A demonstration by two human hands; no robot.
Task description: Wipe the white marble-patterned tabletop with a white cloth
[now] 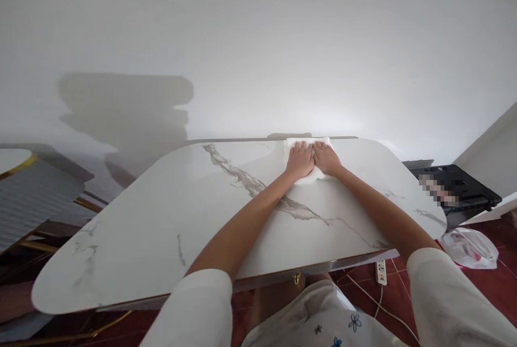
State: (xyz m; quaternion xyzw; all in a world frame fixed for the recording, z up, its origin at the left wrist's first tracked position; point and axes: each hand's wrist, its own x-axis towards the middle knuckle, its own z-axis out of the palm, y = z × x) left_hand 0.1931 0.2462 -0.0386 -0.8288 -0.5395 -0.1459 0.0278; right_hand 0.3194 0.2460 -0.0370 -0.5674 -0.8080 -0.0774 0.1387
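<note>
A folded white cloth point(309, 178) lies on the white marble-patterned tabletop point(161, 196), at its far edge by the wall. My left hand point(300, 160) rests flat on the left part of the cloth, fingers stretched forward. Beside it, my right hand point(326, 159) presses on the right part, also with its fingers out flat. The two hands touch or nearly touch at the thumbs. Both arms reach out straight across the table, and the cloth under the palms is hidden.
A pale wall point(283, 45) stands right behind the table. On the right are a black case point(476, 185) and a white plastic bag point(470, 247) on the red floor. A power strip point(381, 272) with a cord lies below the near edge. Gold-trimmed furniture point(36, 201) stands left.
</note>
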